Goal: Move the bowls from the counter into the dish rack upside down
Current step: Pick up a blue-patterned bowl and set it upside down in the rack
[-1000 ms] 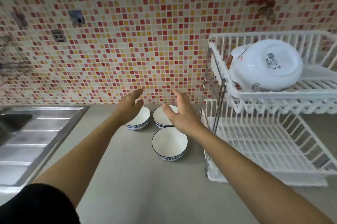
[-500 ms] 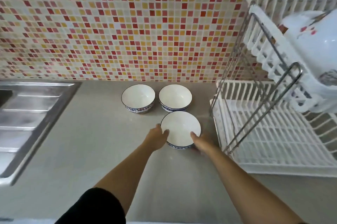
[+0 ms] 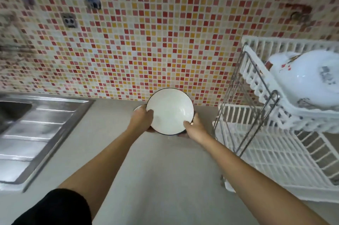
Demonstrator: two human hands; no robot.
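gleaming at far left is a ribbed stainless steel sink (image 3: 27,133) set in a matte grey counter (image 3: 156,179). left hand (image 3: 141,120) and right hand (image 3: 194,126) clasp opposite rims of a round, glossy white bowl (image 3: 169,111), held upright above the counter. further right stands a white plastic slatted dish rack (image 3: 275,155) on chrome wire legs; its upper tier holds a large upturned white dish (image 3: 304,81). no legible writing.

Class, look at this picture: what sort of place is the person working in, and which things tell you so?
Most likely a home kitchen. A steel sink is set into the counter, a white dish rack stands on it with crockery in its upper tier, and small mosaic tiles cover the wall behind.
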